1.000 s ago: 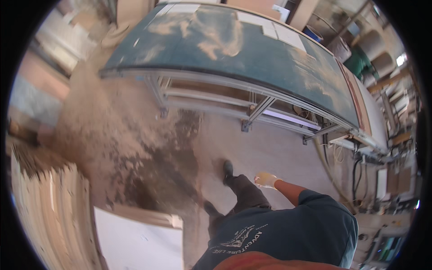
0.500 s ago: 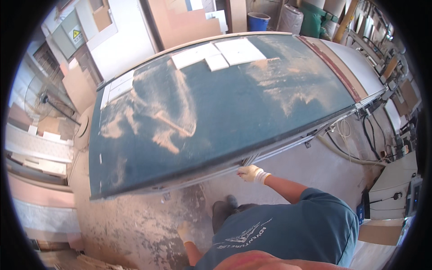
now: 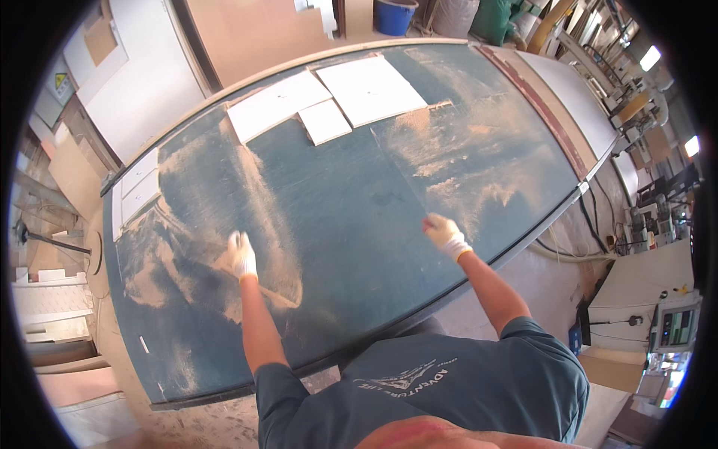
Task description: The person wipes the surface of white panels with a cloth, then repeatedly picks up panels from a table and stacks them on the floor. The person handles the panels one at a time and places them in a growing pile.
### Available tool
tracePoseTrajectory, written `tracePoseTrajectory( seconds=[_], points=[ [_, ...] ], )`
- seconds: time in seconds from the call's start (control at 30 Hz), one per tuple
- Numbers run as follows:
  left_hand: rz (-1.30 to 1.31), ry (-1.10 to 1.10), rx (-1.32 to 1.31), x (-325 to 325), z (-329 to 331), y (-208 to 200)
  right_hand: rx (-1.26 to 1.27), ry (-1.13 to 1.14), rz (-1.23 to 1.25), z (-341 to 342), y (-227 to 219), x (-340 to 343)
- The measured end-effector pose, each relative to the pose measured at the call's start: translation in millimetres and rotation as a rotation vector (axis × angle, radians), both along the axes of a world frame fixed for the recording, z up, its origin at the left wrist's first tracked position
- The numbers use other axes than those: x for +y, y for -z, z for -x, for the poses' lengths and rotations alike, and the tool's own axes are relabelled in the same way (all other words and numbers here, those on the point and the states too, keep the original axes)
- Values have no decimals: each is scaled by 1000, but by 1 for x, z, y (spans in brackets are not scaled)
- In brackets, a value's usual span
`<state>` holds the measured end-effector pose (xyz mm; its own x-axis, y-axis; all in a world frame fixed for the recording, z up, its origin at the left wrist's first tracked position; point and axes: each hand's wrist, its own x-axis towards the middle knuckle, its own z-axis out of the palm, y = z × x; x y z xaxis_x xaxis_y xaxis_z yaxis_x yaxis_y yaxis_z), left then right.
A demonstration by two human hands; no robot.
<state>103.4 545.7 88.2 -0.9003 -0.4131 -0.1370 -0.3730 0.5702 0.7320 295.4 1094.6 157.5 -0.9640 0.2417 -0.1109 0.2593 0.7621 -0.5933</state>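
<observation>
My left hand (image 3: pixel 241 256), in a pale work glove, is above the left part of a large dark green tabletop (image 3: pixel 351 224). Its fingers look curled, and whatever may be in them is hidden. Beside it a pale brown streak (image 3: pixel 280 299) slants across the surface; I cannot tell whether it is dust or a strip. My right hand (image 3: pixel 446 233), gloved alike, is closed over the right half of the table. A small reddish bit shows at its fingertips, too small to name. White panels (image 3: pixel 374 90) lie along the far edge, beyond both hands, with a smaller white panel (image 3: pixel 324 122) against them.
More white panels (image 3: pixel 138 187) lie at the table's left edge. Tan dust (image 3: pixel 479 161) covers parts of the top. Behind stand a blue bucket (image 3: pixel 395 16) and leaning boards (image 3: pixel 254 37). A monitor (image 3: pixel 677 326) and hoses (image 3: pixel 591 217) are on the right.
Both hands have risen from below the near edge to over the tabletop, the left furthest. My body has moved closer, so the table fills more of the view.
</observation>
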Motion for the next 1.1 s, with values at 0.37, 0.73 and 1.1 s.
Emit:
tracePoseTrajectory(
  seconds=[0.37,0.73,1.1],
  points=[
    [482,31,-146,133,354,11,-94,-169,-612,464,77,244],
    [749,-135,43,131,579,77,9,259,-491,748,142,271],
    [621,-137,-138,107,455,65,0,227,-645,621,137,253]
  ],
)
